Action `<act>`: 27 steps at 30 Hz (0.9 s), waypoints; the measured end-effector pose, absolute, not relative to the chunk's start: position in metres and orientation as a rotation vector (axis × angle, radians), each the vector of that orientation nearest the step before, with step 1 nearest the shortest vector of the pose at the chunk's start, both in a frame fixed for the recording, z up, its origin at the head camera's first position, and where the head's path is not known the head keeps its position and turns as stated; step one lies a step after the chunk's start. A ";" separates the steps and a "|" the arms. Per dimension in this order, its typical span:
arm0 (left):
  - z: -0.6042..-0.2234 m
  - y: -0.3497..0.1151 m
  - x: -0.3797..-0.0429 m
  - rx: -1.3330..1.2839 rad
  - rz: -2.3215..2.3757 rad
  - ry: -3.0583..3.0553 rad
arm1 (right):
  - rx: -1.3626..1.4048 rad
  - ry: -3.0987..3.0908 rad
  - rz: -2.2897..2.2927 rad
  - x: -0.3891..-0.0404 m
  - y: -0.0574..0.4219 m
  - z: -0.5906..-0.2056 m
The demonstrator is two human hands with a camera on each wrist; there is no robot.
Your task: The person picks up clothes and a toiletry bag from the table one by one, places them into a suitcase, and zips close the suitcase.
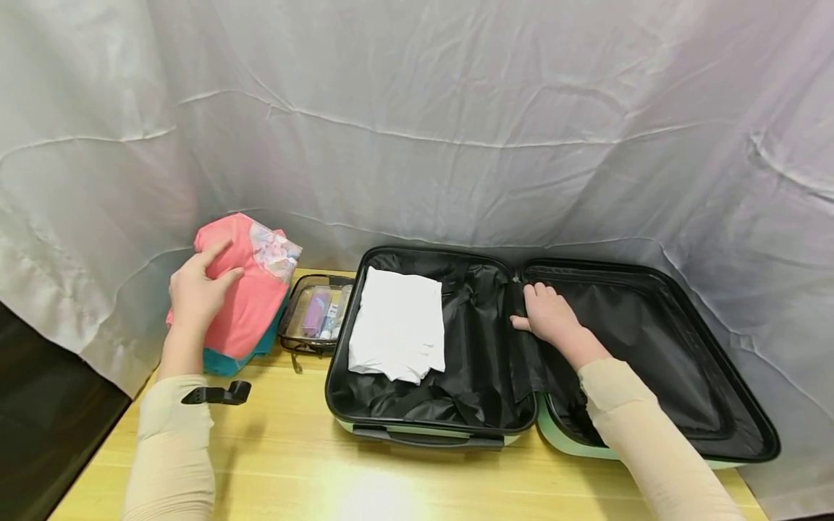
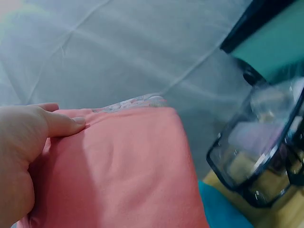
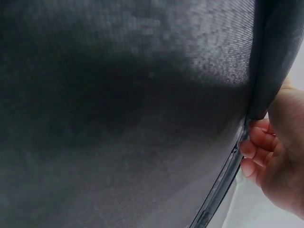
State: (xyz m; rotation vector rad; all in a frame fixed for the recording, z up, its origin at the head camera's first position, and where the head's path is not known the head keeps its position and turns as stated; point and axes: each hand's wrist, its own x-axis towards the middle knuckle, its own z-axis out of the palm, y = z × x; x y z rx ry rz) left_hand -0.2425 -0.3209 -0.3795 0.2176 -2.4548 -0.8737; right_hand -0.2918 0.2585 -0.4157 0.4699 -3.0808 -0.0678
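Gripping a folded pink garment (image 1: 244, 289) from its left side, the person's left hand (image 1: 195, 289) has its thumb across the top face and its fingers round the far edge, lifting the bundle off the yellow table (image 1: 293, 463) at the left end, just beside a clear toiletry pouch (image 1: 317, 313). A teal layer (image 2: 223, 211) shows under the pink one, and it is not clear whether the hand grips both; if only the top piece is caught, the lower could slide out or the fold could open as the bundle swings over. The pouch stands between the garment and the open green suitcase (image 1: 449, 434), so a low pass may knock it. The right hand (image 1: 550, 315) rests at the case's hinge, its fingers curled over the edge of the black lining flap (image 3: 142, 118); should that hold slip, the flap may fall across the left half, where a folded white cloth (image 1: 397, 325) already lies.
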 end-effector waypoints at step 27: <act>-0.339 -0.231 -0.244 0.097 -1.061 -2.152 | 0.473 -3.071 -0.089 -0.290 0.258 -0.414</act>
